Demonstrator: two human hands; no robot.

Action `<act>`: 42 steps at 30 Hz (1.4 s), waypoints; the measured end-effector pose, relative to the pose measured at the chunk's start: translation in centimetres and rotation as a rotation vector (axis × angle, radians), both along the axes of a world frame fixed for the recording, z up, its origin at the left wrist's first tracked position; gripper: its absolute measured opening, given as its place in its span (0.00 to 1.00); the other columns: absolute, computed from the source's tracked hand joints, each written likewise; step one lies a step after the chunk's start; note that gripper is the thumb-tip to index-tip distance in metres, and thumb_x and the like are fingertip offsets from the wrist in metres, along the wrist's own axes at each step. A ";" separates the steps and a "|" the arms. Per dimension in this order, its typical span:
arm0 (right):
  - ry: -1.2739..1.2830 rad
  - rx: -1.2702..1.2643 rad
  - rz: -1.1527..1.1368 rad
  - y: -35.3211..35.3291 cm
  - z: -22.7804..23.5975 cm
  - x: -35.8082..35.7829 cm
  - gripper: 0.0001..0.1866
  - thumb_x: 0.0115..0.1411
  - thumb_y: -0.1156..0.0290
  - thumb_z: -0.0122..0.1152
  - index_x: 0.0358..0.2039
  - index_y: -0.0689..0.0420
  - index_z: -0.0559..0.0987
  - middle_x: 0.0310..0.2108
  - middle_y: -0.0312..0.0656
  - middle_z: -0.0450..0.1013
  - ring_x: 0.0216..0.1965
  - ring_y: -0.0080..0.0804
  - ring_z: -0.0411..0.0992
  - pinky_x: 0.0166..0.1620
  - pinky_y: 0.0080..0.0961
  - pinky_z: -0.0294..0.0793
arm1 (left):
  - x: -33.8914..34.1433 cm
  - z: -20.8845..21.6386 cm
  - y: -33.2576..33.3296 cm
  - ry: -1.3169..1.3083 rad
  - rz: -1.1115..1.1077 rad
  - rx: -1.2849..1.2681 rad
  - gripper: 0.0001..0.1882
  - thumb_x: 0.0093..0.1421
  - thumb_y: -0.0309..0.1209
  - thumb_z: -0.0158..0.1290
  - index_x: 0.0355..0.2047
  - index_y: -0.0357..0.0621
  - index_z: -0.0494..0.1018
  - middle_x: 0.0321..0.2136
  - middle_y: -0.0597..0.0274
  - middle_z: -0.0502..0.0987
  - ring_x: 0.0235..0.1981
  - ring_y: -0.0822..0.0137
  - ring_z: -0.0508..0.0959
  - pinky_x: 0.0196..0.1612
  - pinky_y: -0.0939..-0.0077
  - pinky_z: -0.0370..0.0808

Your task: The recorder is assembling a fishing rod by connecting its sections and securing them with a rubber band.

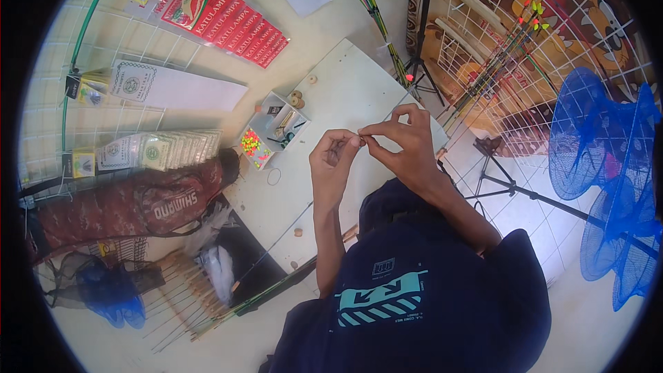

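Observation:
My left hand [333, 159] and my right hand [407, 144] meet in front of my chest, above the pale table [331, 107]. Thumb and fingertips of each hand are pinched together, almost touching the other's. Between them shows a tiny dark thing, too small to name. The remaining left fingers curl inward, while the other right fingers arch up and bend. Left of my hands lies a white compartment tray [293, 139] with small bright yellow, green and red pieces [253, 146] in its near section and small tools in another.
Small wooden pieces [297, 100] lie beside the tray. A thin rod [266, 255] crosses the table's near left edge. A camouflage rod bag [138, 207] and hanging packets stand left. Right are a black tripod [511, 185], blue nets [601, 145] and a wire rack with rods [497, 69].

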State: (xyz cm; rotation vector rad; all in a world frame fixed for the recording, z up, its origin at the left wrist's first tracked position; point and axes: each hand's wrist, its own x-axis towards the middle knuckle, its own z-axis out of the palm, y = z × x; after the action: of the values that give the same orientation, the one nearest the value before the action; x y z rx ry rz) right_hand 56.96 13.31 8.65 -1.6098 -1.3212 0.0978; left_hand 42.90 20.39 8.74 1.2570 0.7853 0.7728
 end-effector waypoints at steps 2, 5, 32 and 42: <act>-0.008 -0.019 0.021 0.0 0.2 0.3 0.09 0.48 0.68 0.69 0.32 0.46 0.83 0.27 0.26 0.75 0.38 0.30 0.64 0.45 0.30 0.58 | 0.0 -0.3 0.1 -0.009 -0.010 -0.006 0.05 0.61 0.23 0.55 0.36 0.34 0.72 0.32 0.60 0.77 0.37 0.73 0.76 0.45 0.78 0.72; -0.003 -0.026 0.055 0.0 0.3 0.5 0.08 0.48 0.69 0.68 0.32 0.47 0.82 0.27 0.26 0.74 0.39 0.30 0.65 0.45 0.30 0.58 | -0.1 -0.6 0.2 -0.037 -0.017 -0.026 0.05 0.60 0.22 0.56 0.36 0.34 0.73 0.32 0.60 0.78 0.37 0.73 0.76 0.45 0.78 0.72; 0.150 0.007 0.205 -1.0 0.6 -0.5 0.08 0.53 0.78 0.63 0.34 0.60 0.76 0.29 0.39 0.75 0.28 0.35 0.70 0.33 0.30 0.72 | 0.5 -0.9 -1.3 0.114 0.192 0.204 0.05 0.60 0.20 0.56 0.36 0.33 0.73 0.34 0.60 0.76 0.38 0.75 0.73 0.46 0.80 0.69; 0.333 -0.039 0.154 -0.7 -1.1 -0.6 0.09 0.53 0.79 0.64 0.35 0.60 0.79 0.30 0.39 0.76 0.30 0.31 0.72 0.33 0.27 0.73 | 0.7 -1.1 -1.2 0.092 0.169 0.152 0.04 0.61 0.22 0.55 0.34 0.34 0.73 0.29 0.66 0.74 0.32 0.78 0.68 0.40 0.83 0.65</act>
State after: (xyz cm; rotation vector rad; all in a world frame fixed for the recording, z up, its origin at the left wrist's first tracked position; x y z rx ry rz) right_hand 56.36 12.62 7.56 -1.4474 -1.1847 0.4683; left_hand 43.61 19.17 7.65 1.3822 0.9304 0.9297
